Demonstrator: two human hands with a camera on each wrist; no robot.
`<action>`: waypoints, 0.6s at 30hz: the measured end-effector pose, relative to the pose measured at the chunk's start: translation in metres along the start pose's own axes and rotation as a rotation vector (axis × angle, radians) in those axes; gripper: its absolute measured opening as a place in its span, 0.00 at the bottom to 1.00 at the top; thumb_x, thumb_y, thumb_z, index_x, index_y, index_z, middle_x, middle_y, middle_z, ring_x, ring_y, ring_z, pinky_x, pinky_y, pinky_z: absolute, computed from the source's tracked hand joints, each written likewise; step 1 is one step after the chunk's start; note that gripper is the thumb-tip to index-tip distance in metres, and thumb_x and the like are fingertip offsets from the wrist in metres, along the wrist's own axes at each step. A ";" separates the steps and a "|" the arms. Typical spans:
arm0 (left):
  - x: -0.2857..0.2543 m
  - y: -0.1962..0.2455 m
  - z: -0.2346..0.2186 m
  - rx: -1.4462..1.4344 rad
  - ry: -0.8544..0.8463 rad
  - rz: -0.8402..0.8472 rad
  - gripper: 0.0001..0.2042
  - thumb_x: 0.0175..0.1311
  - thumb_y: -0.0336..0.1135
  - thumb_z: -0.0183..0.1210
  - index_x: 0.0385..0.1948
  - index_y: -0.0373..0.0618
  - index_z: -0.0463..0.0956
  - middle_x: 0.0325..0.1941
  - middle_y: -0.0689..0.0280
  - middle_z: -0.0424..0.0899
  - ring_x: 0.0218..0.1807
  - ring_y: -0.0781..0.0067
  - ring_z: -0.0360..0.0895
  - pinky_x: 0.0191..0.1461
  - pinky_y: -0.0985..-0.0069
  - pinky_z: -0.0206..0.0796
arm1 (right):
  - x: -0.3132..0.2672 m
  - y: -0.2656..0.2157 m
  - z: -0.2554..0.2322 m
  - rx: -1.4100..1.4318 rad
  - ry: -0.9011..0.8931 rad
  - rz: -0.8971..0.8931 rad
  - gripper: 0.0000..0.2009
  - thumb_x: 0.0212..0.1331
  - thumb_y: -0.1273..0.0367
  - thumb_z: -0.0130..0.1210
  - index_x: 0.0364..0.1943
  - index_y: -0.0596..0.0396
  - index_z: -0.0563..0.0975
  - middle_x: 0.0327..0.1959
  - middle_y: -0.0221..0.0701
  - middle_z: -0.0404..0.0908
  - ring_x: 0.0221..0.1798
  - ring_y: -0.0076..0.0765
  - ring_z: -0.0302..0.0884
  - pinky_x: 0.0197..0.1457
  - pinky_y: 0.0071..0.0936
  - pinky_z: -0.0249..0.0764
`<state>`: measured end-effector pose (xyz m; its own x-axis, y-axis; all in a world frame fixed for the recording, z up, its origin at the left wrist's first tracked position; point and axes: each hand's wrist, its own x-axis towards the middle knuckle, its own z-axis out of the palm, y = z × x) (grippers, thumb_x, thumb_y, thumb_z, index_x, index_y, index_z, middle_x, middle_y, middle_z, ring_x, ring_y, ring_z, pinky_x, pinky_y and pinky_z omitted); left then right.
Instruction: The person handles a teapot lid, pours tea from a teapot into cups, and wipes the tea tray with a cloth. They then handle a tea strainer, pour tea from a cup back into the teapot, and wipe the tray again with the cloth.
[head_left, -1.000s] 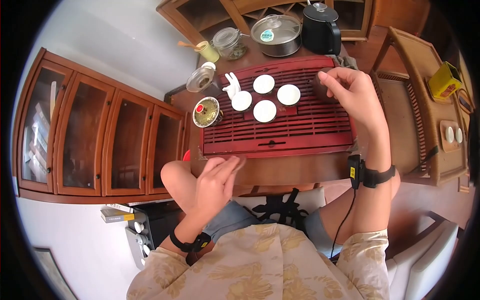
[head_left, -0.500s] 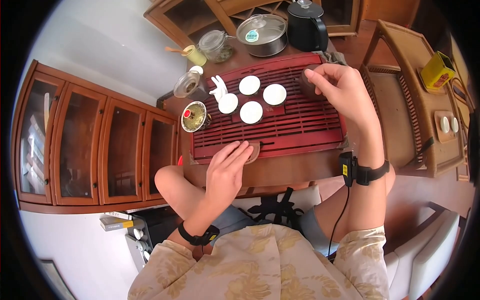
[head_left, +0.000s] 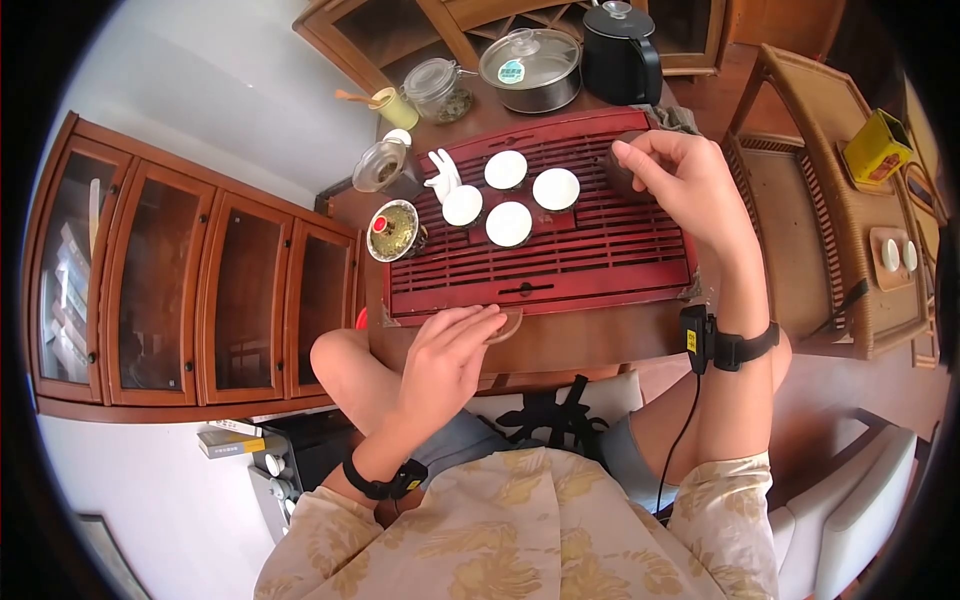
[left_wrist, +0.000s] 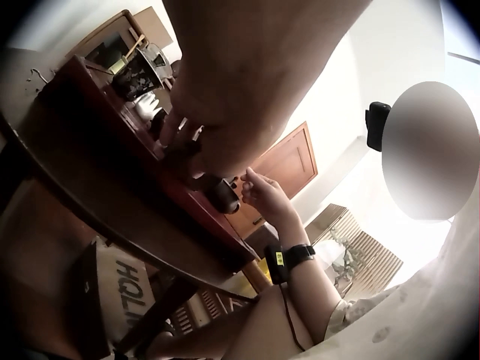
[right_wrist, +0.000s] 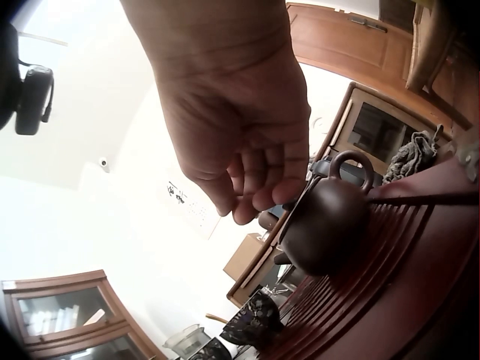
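In the head view my left hand [head_left: 445, 350] holds a flat, round brown coaster [head_left: 508, 326] by its edge, just in front of the red slatted tea tray [head_left: 620, 292]. My right hand [head_left: 690, 180] is over the tray's right side, above a dark brown clay teapot [right_wrist: 326, 229]. Its thumb and fingertips pinch together at the knob on top of the pot in the right wrist view. The teapot stands on the slats, its loop handle [right_wrist: 351, 159] facing away from the hand. White-lined cups [head_left: 509, 224] are grouped mid-tray.
At the tray's left are a lidded gaiwan [head_left: 393, 230], a glass pitcher [head_left: 385, 170] and a white rabbit-shaped figure [head_left: 443, 178]. Behind stand a glass jar [head_left: 437, 92], a lidded pan [head_left: 530, 72] and a black kettle [head_left: 618, 60]. A wicker shelf [head_left: 790, 200] is on the right.
My left hand has moved forward and right with the coaster, over the tray's front edge, then drawn back slightly. The right hand has stayed at the teapot. The head view has shifted a little.
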<state>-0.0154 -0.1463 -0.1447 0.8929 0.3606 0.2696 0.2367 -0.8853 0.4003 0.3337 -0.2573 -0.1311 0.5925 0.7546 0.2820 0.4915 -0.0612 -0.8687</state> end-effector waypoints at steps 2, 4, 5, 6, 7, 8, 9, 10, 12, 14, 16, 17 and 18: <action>0.011 0.002 0.000 -0.058 0.013 0.007 0.18 0.66 0.19 0.67 0.57 0.38 0.89 0.59 0.55 0.93 0.61 0.50 0.88 0.63 0.57 0.81 | 0.000 0.003 0.000 0.019 0.012 -0.016 0.16 0.75 0.59 0.69 0.39 0.62 0.90 0.23 0.33 0.87 0.28 0.25 0.82 0.36 0.29 0.78; 0.024 0.008 0.004 -0.120 0.035 0.033 0.16 0.66 0.19 0.67 0.56 0.38 0.88 0.57 0.55 0.93 0.58 0.50 0.89 0.61 0.58 0.82 | -0.001 0.003 -0.002 0.000 0.017 -0.009 0.16 0.75 0.59 0.69 0.38 0.61 0.90 0.23 0.33 0.87 0.27 0.26 0.82 0.36 0.30 0.78; 0.032 0.011 0.008 -0.130 0.041 0.087 0.16 0.67 0.20 0.67 0.56 0.38 0.88 0.55 0.54 0.93 0.56 0.49 0.89 0.59 0.58 0.82 | -0.001 0.001 -0.003 -0.010 0.018 -0.006 0.16 0.75 0.60 0.69 0.38 0.61 0.90 0.23 0.33 0.87 0.27 0.26 0.83 0.36 0.30 0.78; 0.041 0.015 0.012 -0.138 0.046 0.140 0.16 0.67 0.20 0.67 0.56 0.38 0.88 0.54 0.54 0.93 0.54 0.49 0.89 0.57 0.58 0.83 | -0.001 0.000 -0.005 -0.014 0.016 -0.010 0.15 0.75 0.60 0.69 0.38 0.60 0.90 0.24 0.33 0.87 0.28 0.27 0.84 0.37 0.31 0.79; 0.049 0.019 0.016 -0.144 0.053 0.193 0.15 0.68 0.20 0.68 0.56 0.38 0.88 0.53 0.53 0.92 0.53 0.48 0.89 0.56 0.58 0.83 | -0.002 -0.001 -0.006 -0.017 0.017 -0.005 0.15 0.75 0.60 0.69 0.38 0.60 0.90 0.24 0.33 0.88 0.28 0.28 0.84 0.37 0.31 0.79; 0.057 0.024 0.020 -0.167 0.033 0.182 0.15 0.70 0.21 0.68 0.57 0.39 0.87 0.52 0.52 0.92 0.52 0.48 0.89 0.55 0.59 0.82 | -0.002 -0.001 -0.007 -0.019 0.017 -0.001 0.15 0.75 0.60 0.69 0.39 0.60 0.91 0.24 0.33 0.88 0.28 0.28 0.85 0.37 0.31 0.79; 0.064 0.029 0.025 -0.188 0.013 0.171 0.15 0.71 0.21 0.67 0.58 0.39 0.87 0.52 0.52 0.92 0.51 0.48 0.89 0.55 0.59 0.82 | -0.002 -0.001 -0.007 -0.019 0.018 0.002 0.15 0.75 0.60 0.69 0.39 0.60 0.91 0.24 0.34 0.88 0.28 0.29 0.85 0.37 0.32 0.79; 0.071 0.035 0.029 -0.208 -0.008 0.159 0.15 0.73 0.21 0.67 0.59 0.39 0.87 0.51 0.51 0.92 0.50 0.48 0.89 0.54 0.60 0.82 | -0.002 0.000 -0.008 -0.025 0.022 -0.009 0.16 0.75 0.59 0.69 0.39 0.60 0.91 0.24 0.35 0.88 0.28 0.30 0.85 0.38 0.32 0.80; 0.086 0.048 0.034 -0.209 0.002 0.158 0.15 0.74 0.22 0.67 0.60 0.39 0.86 0.50 0.51 0.92 0.48 0.48 0.89 0.54 0.60 0.81 | -0.002 0.000 -0.009 -0.018 0.024 -0.006 0.16 0.75 0.59 0.69 0.40 0.60 0.91 0.24 0.35 0.89 0.28 0.30 0.86 0.38 0.32 0.80; 0.101 0.055 0.036 -0.208 0.023 0.225 0.15 0.74 0.22 0.66 0.60 0.39 0.85 0.49 0.52 0.91 0.47 0.48 0.88 0.52 0.60 0.81 | -0.003 0.002 -0.010 -0.013 0.034 -0.019 0.16 0.75 0.59 0.69 0.40 0.60 0.91 0.24 0.33 0.87 0.27 0.27 0.83 0.36 0.31 0.77; 0.111 0.056 0.042 -0.211 0.018 0.268 0.15 0.74 0.21 0.67 0.59 0.39 0.85 0.49 0.52 0.91 0.46 0.48 0.88 0.51 0.59 0.80 | -0.003 0.005 -0.012 -0.010 0.051 -0.049 0.17 0.75 0.57 0.70 0.39 0.60 0.91 0.22 0.28 0.85 0.26 0.20 0.77 0.32 0.28 0.72; 0.115 0.056 0.045 -0.212 0.017 0.289 0.14 0.73 0.21 0.67 0.59 0.39 0.86 0.49 0.52 0.91 0.46 0.48 0.88 0.51 0.59 0.80 | -0.003 0.007 -0.012 -0.024 0.060 -0.056 0.17 0.75 0.57 0.70 0.40 0.60 0.91 0.22 0.28 0.85 0.26 0.20 0.77 0.32 0.28 0.73; 0.114 0.052 0.052 -0.235 -0.040 0.267 0.14 0.72 0.21 0.67 0.57 0.39 0.86 0.48 0.51 0.91 0.46 0.47 0.87 0.51 0.58 0.80 | -0.003 0.007 -0.013 -0.038 0.069 -0.065 0.17 0.75 0.57 0.70 0.40 0.60 0.91 0.22 0.29 0.85 0.26 0.20 0.77 0.32 0.28 0.73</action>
<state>0.1187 -0.1659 -0.1384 0.9269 0.1095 0.3589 -0.0975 -0.8534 0.5120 0.3439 -0.2679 -0.1331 0.6006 0.7111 0.3655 0.5533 -0.0397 -0.8320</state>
